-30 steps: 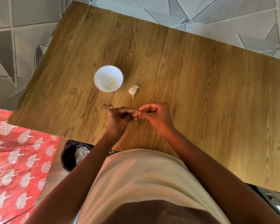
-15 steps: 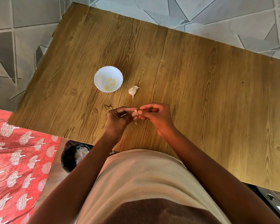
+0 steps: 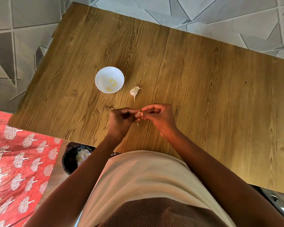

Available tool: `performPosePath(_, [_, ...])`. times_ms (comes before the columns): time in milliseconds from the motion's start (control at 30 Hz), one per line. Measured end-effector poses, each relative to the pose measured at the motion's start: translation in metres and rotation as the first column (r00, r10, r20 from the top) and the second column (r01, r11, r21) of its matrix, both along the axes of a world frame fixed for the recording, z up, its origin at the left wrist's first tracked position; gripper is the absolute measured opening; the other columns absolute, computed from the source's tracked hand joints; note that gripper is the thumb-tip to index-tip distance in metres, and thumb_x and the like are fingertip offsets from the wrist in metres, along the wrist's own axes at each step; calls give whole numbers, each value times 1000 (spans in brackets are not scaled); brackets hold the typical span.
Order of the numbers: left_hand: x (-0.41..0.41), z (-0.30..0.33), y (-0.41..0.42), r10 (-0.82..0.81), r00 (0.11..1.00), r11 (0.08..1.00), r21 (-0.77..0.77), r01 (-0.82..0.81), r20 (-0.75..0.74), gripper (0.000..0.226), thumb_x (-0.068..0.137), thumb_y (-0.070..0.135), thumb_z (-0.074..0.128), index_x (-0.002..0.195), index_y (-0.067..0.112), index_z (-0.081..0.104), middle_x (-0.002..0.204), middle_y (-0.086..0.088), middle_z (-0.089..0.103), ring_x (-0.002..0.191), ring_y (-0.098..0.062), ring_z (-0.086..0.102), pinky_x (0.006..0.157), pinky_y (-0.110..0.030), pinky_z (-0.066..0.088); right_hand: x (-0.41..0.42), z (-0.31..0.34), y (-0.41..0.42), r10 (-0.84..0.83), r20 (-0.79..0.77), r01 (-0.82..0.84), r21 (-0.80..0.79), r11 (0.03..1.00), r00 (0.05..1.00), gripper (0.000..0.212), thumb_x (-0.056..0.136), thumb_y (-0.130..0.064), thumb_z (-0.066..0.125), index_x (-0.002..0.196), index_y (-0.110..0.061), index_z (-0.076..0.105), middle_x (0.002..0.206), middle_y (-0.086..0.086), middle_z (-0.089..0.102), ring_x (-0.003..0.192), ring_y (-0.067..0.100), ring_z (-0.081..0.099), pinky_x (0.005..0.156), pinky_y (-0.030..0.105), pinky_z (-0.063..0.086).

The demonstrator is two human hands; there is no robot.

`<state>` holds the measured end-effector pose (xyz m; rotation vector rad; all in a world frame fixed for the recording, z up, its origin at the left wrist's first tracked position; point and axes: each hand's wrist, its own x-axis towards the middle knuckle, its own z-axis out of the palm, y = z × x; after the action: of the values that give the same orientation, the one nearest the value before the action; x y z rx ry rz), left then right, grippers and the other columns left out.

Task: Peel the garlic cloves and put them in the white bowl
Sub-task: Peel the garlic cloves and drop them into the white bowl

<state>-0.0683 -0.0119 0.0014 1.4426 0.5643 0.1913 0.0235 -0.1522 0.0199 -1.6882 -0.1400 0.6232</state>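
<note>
A white scalloped bowl (image 3: 102, 74) stands on the wooden table (image 3: 203, 79) and holds a few yellowish peeled cloves (image 3: 112, 82). To its right lies a piece of a garlic bulb (image 3: 133, 92) in its white skin. Just below that, my left hand (image 3: 120, 120) and my right hand (image 3: 161, 117) meet fingertip to fingertip, both pinching one small garlic clove (image 3: 138, 112). A shred of skin (image 3: 138, 124) lies on the table under the hands.
A dark bin (image 3: 70, 159) with white peelings inside stands on the floor by the table's near edge, left of my body. A red patterned cloth (image 3: 15, 161) covers the lower left. Tiled floor surrounds the table.
The hands stay in the same spot, fingers shifting slightly on the clove. A small shred of skin now lies lower on the table beneath them.
</note>
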Motion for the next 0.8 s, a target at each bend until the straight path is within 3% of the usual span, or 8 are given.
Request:
performPosePath(467, [-3, -2, -8, -13, 1000, 1000, 6, 13, 8, 17, 87, -5, 76, 100, 6, 79, 88, -10, 80, 78, -23, 76, 77, -33, 63, -4, -2, -3, -1, 28, 2, -38, 999, 1000, 19, 71, -2, 89, 86, -3, 78, 76, 10, 76, 69, 24, 75, 69, 38, 64])
performPosePath(600, [-2, -2, -7, -27, 999, 1000, -13, 27, 27, 17, 87, -8, 75, 104, -4, 77, 90, -16, 79, 79, -22, 75, 77, -31, 63, -3, -1, -3, -7, 34, 8, -33, 999, 999, 20, 70, -1, 90, 86, -2, 77, 74, 9, 76, 68, 23, 75, 66, 34, 62])
performPosePath(700, [-1, -3, -6, -18, 1000, 992, -121, 20, 21, 20, 87, -10, 72, 107, -7, 75, 95, -20, 78, 83, -21, 74, 79, -31, 63, -2, -1, -3, -20, 9, 20, -14, 1000, 1000, 20, 71, 0, 89, 86, -1, 76, 74, 12, 76, 65, 23, 74, 65, 33, 61])
performPosePath(800, [-2, -4, -4, -9, 1000, 930, -369, -1, -27, 22, 92, -13, 64, 111, -7, 72, 97, -19, 76, 89, -24, 72, 81, -28, 61, -1, -1, -2, -47, -55, 47, 0, 999, 997, 18, 73, 5, 86, 86, -1, 76, 74, 16, 74, 63, 21, 71, 64, 32, 60])
